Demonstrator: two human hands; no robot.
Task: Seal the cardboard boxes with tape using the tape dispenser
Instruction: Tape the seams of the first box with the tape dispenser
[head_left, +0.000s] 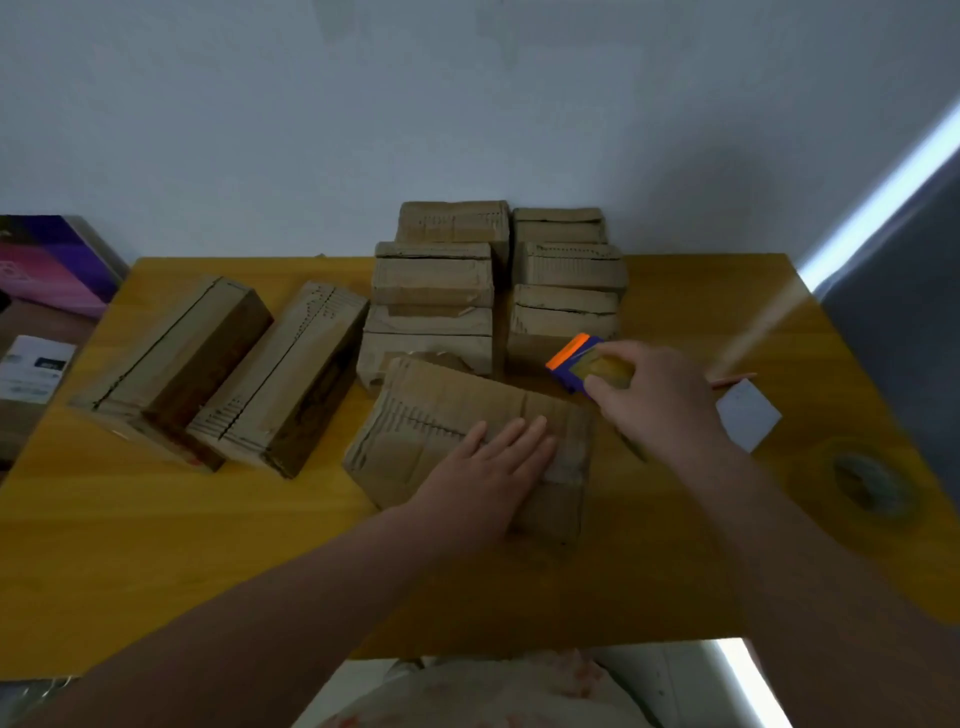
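Right hand (655, 397) around tape dispenser (573, 359)

My right hand (649, 395) covers much of the tape dispenser (571, 358). The ring (875, 486) at right is too blurred to identify. The left edge cuts off the purple box (52, 265).

Nothing in the view can be read. The white leaflet (31, 369) lying left of the tabletop (156, 545) has a dark band and lines of small print, all too blurred to make out. The purple and pink carton (57, 260) behind it shows a pale pattern but no legible word. The nearest cardboard box (441, 415) has rows of short dark printed marks along its seam. The angled cardboard box (291, 374) to its left has similar marks, and none of them can be made out as letters or numbers.
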